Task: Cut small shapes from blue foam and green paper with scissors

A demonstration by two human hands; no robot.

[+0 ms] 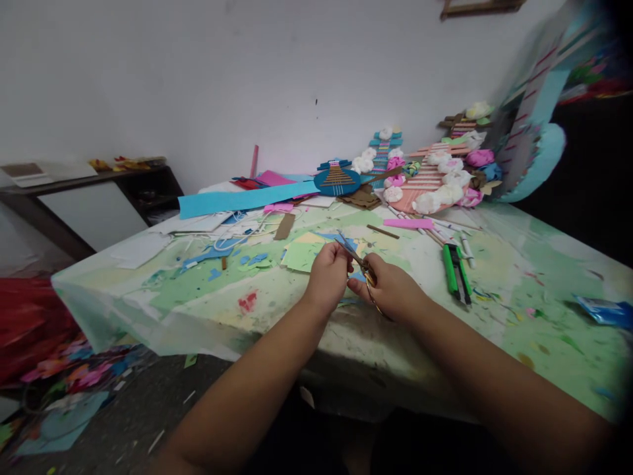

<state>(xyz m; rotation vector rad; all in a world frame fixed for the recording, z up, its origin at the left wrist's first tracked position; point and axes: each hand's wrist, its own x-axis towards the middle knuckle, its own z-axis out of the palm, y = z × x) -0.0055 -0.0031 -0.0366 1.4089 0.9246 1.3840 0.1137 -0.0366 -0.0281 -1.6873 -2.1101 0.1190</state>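
My right hand [388,285] is closed round the handles of a pair of scissors [352,253], whose blades point up and to the left. Close against the blades, my left hand [327,276] is closed in a pinch. What its fingers hold, if anything, is hidden behind them. Under and behind the hands lie a pale green sheet of paper [299,256] and some blue paper. A short brown strip [382,231] lies just beyond the scissors.
A green utility knife [455,274] lies at the right, near several markers. Along the wall stand a blue paper instrument [337,179] and others with crumpled paper flowers. A long light-blue strip [247,200] lies at the left back. Paper scraps litter the table [198,300].
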